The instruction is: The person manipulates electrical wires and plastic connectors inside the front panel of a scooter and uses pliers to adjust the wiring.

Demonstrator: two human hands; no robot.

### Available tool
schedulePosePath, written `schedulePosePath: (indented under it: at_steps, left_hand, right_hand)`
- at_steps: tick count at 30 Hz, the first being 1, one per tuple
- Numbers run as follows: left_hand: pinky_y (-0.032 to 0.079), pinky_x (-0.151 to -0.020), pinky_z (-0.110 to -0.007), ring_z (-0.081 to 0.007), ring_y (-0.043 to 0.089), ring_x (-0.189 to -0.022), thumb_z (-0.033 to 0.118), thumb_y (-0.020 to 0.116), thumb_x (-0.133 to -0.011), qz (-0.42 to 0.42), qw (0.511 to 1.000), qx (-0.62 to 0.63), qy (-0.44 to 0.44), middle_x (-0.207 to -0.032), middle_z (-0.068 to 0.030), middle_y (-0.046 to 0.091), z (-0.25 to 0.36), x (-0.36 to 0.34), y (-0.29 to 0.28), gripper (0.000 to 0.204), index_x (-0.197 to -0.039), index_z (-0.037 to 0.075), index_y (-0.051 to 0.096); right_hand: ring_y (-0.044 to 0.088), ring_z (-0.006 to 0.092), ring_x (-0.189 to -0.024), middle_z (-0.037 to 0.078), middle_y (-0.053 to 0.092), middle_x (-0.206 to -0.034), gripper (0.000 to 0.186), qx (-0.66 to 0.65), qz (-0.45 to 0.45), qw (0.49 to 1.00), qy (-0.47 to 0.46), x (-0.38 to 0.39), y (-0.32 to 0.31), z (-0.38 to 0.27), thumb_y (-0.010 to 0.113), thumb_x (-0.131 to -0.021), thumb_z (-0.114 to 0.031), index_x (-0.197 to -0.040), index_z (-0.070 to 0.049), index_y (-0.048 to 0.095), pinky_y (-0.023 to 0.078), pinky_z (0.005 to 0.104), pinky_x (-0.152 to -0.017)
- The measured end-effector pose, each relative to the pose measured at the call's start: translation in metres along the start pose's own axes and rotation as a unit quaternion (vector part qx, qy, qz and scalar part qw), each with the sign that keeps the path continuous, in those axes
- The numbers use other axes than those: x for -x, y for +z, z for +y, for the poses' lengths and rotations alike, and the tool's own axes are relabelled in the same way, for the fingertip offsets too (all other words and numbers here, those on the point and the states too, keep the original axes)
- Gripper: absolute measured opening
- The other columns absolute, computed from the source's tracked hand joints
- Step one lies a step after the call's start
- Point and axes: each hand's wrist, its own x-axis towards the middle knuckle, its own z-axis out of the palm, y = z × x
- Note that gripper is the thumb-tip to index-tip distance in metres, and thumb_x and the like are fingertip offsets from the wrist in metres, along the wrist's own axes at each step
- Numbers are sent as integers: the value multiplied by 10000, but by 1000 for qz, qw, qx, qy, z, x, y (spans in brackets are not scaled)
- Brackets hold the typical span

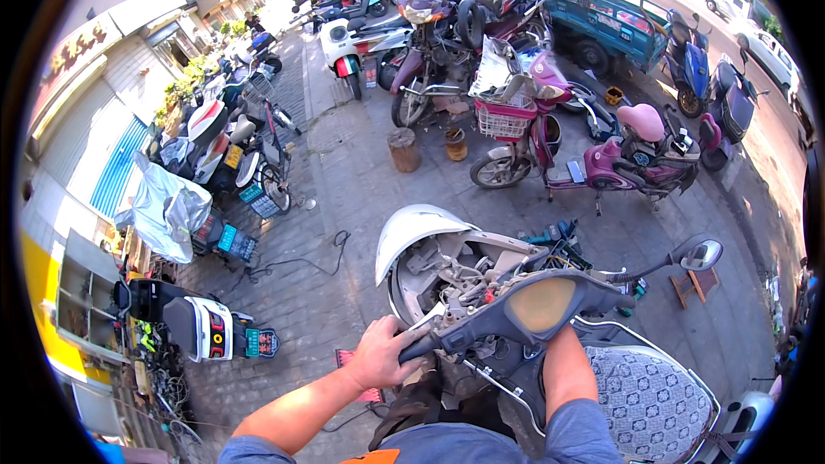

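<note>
A scooter stands right in front of me with its front opened up, its inner frame and wiring (pixel 460 271) bare. My left hand (pixel 382 354) is closed round the left handlebar grip (pixel 419 347). Between the handlebars sits a dark dashboard housing with a yellowed display (pixel 540 304). My right forearm (pixel 568 369) reaches in beneath that housing, which hides the fingers. A white front panel (pixel 421 236) curves round the scooter's nose. The patterned seat (pixel 649 399) lies to the right of my arm, and a mirror (pixel 700 252) sticks out on the right side.
Green power tools (pixel 559 232) lie on the paving beyond the scooter. A small wooden stool (pixel 694 286) stands at right. A black cable (pixel 296 265) snakes across the ground at left. Further off are a pink scooter (pixel 601 163), a wood stump (pixel 403 150) and several parked scooters.
</note>
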Motion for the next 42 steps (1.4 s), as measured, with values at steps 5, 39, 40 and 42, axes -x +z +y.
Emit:
schedulePosePath:
  at_steps: [5, 39, 40, 42]
  left_hand:
    - [494, -840, -473, -346, 607, -934, 362, 886, -739, 36, 999, -8, -25, -1029, -144, 625, 10, 15, 14, 614, -1296, 131, 769]
    - [445, -860, -484, -371, 588, -1007, 357, 842, -809, 31, 989, 20, -140, -1097, -190, 562, 104, 112, 137, 627, -1290, 8, 644]
    - [445, -860, -484, -371, 589, -1004, 354, 843, -810, 29, 990, 23, -139, -1095, -188, 561, 104, 111, 136, 623, -1290, 9, 645]
    - [445, -859, -485, -370, 589, -1000, 346, 845, -812, 27, 989, 29, -143, -1092, -185, 560, 105, 109, 134, 617, -1290, 10, 648]
  right_hand:
    - [768, 258, -1041, 130, 794, -1137, 304, 235, 22, 969, -68, -6, -7, 0, 645, -1061, -314, -1187, -48, 721, 595, 433, -873]
    - [434, 348, -1534, 132, 484, -1641, 954, 741, 76, 553, -372, 138, -90, -219, 921, -768, -143, -1607, -143, 465, 379, 467, -1270]
    - [423, 346, -1546, 130, 473, -1657, 967, 739, 48, 562, -367, 126, -90, -219, 934, -756, -157, -1605, -145, 469, 378, 471, -1274]
    - [415, 348, -1557, 129, 467, -1669, 987, 738, 15, 568, -363, 115, -91, -219, 953, -741, -186, -1603, -146, 474, 377, 476, -1278]
